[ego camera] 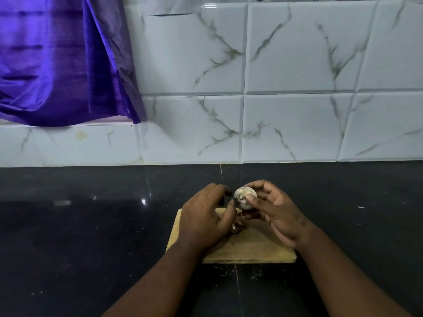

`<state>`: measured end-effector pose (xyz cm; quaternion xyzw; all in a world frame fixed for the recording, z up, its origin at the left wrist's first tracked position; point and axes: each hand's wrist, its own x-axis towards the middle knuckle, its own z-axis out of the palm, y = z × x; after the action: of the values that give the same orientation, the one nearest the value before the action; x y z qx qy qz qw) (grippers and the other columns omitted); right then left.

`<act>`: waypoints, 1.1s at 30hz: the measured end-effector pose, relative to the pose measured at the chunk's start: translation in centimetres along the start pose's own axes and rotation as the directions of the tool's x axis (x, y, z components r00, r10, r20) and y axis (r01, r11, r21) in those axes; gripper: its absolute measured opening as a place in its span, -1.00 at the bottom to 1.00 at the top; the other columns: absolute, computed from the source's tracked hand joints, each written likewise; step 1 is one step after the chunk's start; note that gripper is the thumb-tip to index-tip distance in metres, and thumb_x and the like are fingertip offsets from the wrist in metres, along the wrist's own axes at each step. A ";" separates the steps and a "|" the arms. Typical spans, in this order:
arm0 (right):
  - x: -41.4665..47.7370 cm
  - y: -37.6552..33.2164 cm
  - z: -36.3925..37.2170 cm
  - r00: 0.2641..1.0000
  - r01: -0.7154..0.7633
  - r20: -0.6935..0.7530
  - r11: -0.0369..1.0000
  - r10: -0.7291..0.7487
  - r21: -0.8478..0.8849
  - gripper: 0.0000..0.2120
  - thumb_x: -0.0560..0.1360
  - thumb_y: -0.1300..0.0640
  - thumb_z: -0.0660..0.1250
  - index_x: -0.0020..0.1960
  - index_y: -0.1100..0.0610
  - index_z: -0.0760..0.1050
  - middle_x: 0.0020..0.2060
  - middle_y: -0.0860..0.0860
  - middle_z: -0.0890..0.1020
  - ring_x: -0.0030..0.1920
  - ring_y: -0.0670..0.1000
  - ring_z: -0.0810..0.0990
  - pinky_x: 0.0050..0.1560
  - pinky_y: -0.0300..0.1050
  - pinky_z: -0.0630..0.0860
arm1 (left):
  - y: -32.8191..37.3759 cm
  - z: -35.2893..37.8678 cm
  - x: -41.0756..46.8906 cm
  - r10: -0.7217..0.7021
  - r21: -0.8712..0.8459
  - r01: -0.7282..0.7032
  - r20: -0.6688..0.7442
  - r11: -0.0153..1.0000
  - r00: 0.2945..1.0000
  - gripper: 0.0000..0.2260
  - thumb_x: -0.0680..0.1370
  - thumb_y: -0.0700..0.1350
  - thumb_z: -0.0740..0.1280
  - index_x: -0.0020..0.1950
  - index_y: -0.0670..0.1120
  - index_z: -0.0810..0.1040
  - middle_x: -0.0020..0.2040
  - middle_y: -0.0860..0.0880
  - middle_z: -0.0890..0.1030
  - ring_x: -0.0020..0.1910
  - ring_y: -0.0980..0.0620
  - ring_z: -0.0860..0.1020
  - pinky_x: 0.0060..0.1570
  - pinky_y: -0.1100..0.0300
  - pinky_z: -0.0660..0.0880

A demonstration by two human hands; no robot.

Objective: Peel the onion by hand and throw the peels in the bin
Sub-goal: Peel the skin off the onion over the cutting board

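Observation:
A small pale onion (242, 197), mostly bare of its dark skin, is held above the wooden cutting board (247, 250). My right hand (278, 213) grips it, thumb across its front and fingers curled behind. My left hand (206, 221) is at the onion's left side, its thumb tip touching the onion; the other fingers curl loosely above. A small heap of brownish onion peels (238, 226) lies on the board just below the onion, partly hidden by my left hand. No bin is in view.
The board lies on a black polished counter (91, 236) that runs to a white marble-patterned tile wall (274, 110). A purple cloth (57, 60) hangs at the upper left. A few thin scraps (220, 271) lie on the counter in front of the board.

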<state>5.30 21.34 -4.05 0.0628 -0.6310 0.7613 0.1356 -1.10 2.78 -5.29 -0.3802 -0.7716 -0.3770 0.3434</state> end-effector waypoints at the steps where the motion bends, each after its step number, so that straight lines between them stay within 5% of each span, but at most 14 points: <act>1: -0.1 -0.1 0.0 1.000 0.005 0.012 1.000 -0.005 -0.017 -0.61 0.47 0.18 0.46 0.26 0.23 0.54 0.09 0.19 0.72 -0.01 0.11 0.70 -0.10 -0.06 0.66 | 0.0 0.0 0.0 0.032 -0.019 -0.032 0.001 0.999 0.999 -0.82 0.58 0.05 0.36 0.10 0.01 0.64 -0.10 0.13 0.60 -0.21 0.18 0.53 -0.27 0.19 0.50; 5: -0.3 -0.2 0.1 0.999 0.017 0.029 0.999 -0.015 -0.049 -0.61 0.44 0.18 0.50 0.25 0.18 0.60 0.09 0.21 0.69 -0.02 0.08 0.71 -0.07 -0.03 0.67 | -0.4 0.3 0.1 0.091 -0.049 -0.091 0.012 0.995 0.996 -0.79 0.59 0.01 0.44 0.20 0.00 0.66 0.04 0.12 0.64 -0.12 0.15 0.60 -0.20 0.10 0.59; 15: 0.1 0.4 -0.1 0.997 0.069 0.033 0.980 -0.064 -0.185 -0.54 0.33 0.25 0.60 0.21 0.17 0.61 0.12 0.24 0.69 0.11 0.23 0.69 0.09 0.10 0.68 | -0.6 0.3 0.4 0.132 -0.043 -0.133 -0.028 0.990 0.991 -0.90 0.57 -0.21 0.44 0.07 -0.08 0.68 0.00 0.06 0.68 -0.05 0.10 0.62 -0.12 0.14 0.59; 19: 0.1 0.5 -0.1 0.993 0.102 0.080 0.967 -0.086 -0.234 -0.52 0.36 0.25 0.57 0.26 0.19 0.58 0.14 0.17 0.71 0.19 0.23 0.67 0.12 -0.05 0.66 | -0.7 0.4 0.4 0.055 -0.134 -0.056 -0.012 0.989 0.998 -0.84 0.56 -0.31 0.44 0.03 -0.07 0.66 -0.03 0.11 0.65 -0.06 0.25 0.57 -0.08 0.32 0.53; 24: 0.2 0.6 -0.2 0.990 0.129 0.090 0.970 -0.112 -0.206 -0.52 0.39 0.26 0.54 0.30 0.16 0.58 0.17 0.15 0.71 0.22 0.21 0.66 0.12 -0.11 0.63 | -0.8 0.6 0.5 -0.109 -0.324 0.091 -0.039 0.942 0.993 -0.86 0.60 -0.32 0.42 0.00 -0.08 0.65 -0.08 0.11 0.65 -0.07 0.11 0.65 -0.10 0.15 0.62; 28: 0.2 0.6 -0.3 0.991 0.124 0.080 0.972 -0.110 -0.199 -0.52 0.40 0.23 0.55 0.30 0.12 0.59 0.18 0.14 0.71 0.23 0.20 0.66 0.21 -0.01 0.63 | -0.7 0.6 0.4 -0.131 -0.260 0.121 -0.022 0.958 0.991 -0.91 0.62 -0.23 0.42 0.01 -0.04 0.62 -0.07 0.13 0.62 -0.06 0.15 0.60 -0.10 0.25 0.55; 33: 0.2 0.5 -0.4 0.987 0.142 0.102 0.971 -0.124 -0.191 -0.52 0.42 0.26 0.53 0.32 0.10 0.58 0.22 0.12 0.68 0.25 0.18 0.65 0.28 0.08 0.60 | -1.1 1.0 0.3 -0.234 -0.114 0.240 0.069 0.964 0.970 -0.89 0.62 -0.14 0.37 -0.08 0.03 0.50 -0.15 0.10 0.53 -0.15 0.12 0.51 -0.19 0.09 0.49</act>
<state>5.00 21.70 -4.59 0.1251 -0.7031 0.6806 0.1637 -2.41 3.27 -5.83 -0.3157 -0.7963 -0.4511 0.2505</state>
